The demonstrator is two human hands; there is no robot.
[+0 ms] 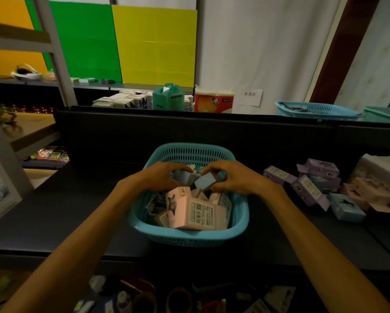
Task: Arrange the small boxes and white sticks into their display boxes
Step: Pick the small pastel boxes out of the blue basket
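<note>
A teal plastic basket (190,238) sits on the dark shelf in front of me, filled with several small boxes, among them a large pink box (198,213) lying on top. My left hand (160,175) reaches into the basket's far half and curls round a small blue box (183,177). My right hand (239,177) grips another small blue box (206,180) beside it. The two hands nearly meet over the basket. To the right on the shelf lie purple boxes (309,186), a light blue box (346,207) and a pink display box (370,188).
Behind a dark back panel (189,129) stand white cartons (121,101), a teal container (168,97), a tissue roll pack (213,101) and a second teal basket (315,110). A shelf frame (54,53) rises at left. Assorted items lie below the shelf edge.
</note>
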